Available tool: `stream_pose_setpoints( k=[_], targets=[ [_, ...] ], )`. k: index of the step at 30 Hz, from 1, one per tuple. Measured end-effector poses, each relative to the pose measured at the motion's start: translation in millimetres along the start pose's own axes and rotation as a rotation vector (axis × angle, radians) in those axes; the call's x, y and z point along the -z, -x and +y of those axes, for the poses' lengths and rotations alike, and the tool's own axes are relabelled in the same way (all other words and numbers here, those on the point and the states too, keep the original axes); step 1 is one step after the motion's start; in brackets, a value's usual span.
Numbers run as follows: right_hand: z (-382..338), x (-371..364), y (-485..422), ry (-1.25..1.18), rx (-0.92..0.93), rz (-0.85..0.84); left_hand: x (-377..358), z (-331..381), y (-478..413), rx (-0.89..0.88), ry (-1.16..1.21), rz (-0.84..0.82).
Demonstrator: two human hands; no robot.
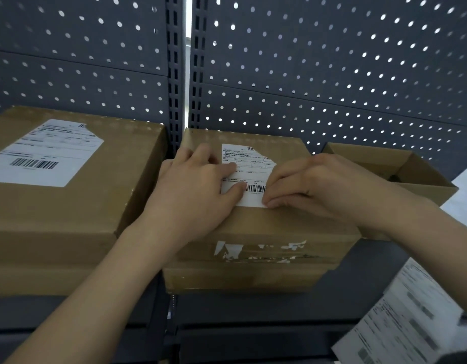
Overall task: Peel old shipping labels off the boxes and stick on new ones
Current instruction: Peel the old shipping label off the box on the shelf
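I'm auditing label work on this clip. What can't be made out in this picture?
The label, head view: print too small to read; both sides covered by the left hand and right hand.
Whether the right hand pinches the label's corner or only presses it: fingers hide it.
The open box, right: contents hidden by its front wall.
The label sheets, lower right: blurred, cut off by the edge.

Back wall: dark grey perforated metal panels [332,61], light showing through the holes. Centre: slotted upright post [174,74], bright gap [188,61] beside it. Below: dark grey shelf deck [253,311]. Far right: pale surface [463,185].
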State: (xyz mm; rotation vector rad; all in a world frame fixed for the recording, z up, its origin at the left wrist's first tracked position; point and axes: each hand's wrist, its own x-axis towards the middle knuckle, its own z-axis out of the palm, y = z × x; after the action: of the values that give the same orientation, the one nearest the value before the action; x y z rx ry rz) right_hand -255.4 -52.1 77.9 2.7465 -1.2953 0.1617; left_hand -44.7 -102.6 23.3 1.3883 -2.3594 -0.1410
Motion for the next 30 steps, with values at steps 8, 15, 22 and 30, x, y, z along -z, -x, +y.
stream_pose_setpoints(
  k=[8, 15, 22, 30],
  targets=[
    [-7.0, -1.3, -6.9, 0.273, 0.092, 0.072, 1.0, 0.5, 1.6, -0.006, 0.001, 0.0],
    [-3.8, 4.9, -9.3, 0.112, -0.008, -0.027, 4.2, -0.6, 4.0, -0.037, 0.001, -0.001],
    [-6.9, 12.4, -16.0, 0.169, -0.004, -0.119, 5.5, -6.4, 13.6, -0.074, 0.072, 0.007],
    [-7.4, 2.2, -17.0, 0.347, 0.124, -0.034, 1.4, -6.3, 17.3, -0.067, 0.104, 0.049]
  ],
)
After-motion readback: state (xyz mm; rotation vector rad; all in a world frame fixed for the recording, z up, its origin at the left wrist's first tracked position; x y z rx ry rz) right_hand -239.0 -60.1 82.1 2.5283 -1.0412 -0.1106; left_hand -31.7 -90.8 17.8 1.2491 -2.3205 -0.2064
